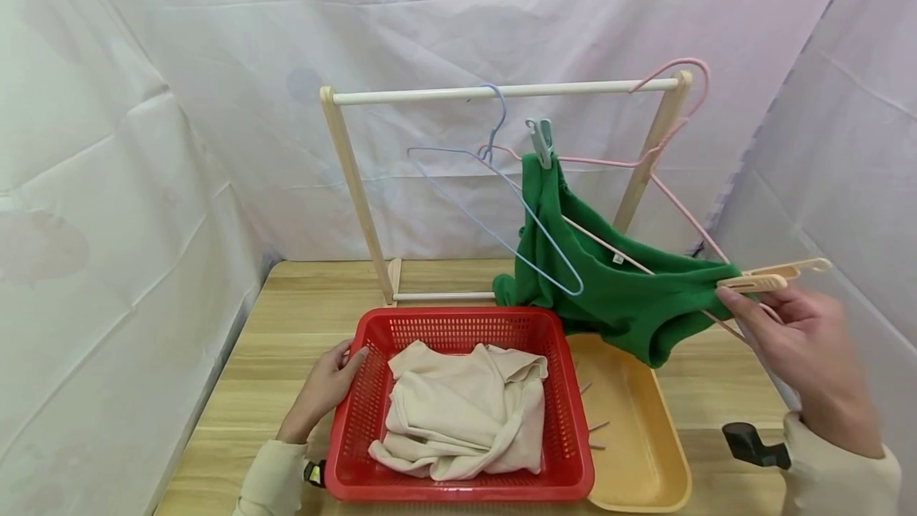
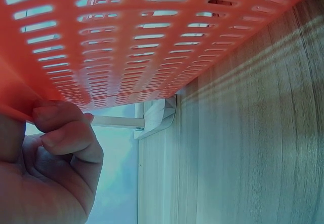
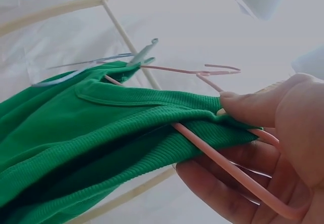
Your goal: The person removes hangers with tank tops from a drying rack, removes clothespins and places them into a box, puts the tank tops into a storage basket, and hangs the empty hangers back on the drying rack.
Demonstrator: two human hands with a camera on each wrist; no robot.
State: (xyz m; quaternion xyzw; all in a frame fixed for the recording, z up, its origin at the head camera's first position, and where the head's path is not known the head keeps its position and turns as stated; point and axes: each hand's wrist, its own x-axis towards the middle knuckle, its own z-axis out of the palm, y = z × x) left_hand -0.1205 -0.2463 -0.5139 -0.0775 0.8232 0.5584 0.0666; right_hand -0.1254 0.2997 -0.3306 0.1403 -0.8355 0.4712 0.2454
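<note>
To the upper right of the red basket (image 1: 462,492), the edge of the green garment (image 1: 602,261) is pinched between the thumb and fingers of the right hand (image 1: 809,341). The cream clothespin (image 1: 755,283) is caught at the thumb, and the pink hanger (image 1: 691,217) is passed through the cloth beside the fingers. At the left side of the red basket, its rim is gripped by the left hand (image 1: 329,381), with the fingers curled under the edge.

The green garment is spread on the hanger behind and to the right of the basket; its other end is fastened by a pale green clothespin (image 1: 542,142). Whether the pink hook is borne by the rack's rod cannot be told.

Inside the basket, a beige garment (image 1: 466,404) is loosely folded. Just to the basket's right, partly covered by it, a yellow tray (image 1: 637,452) is placed. Behind the basket, the wooden rack (image 1: 351,173) is stood, with a blue hanger (image 1: 444,150) hung from its rod. Under the basket, a wood-grained table (image 1: 286,341) is seen; beyond, white sheeting (image 1: 251,38) is hung.
</note>
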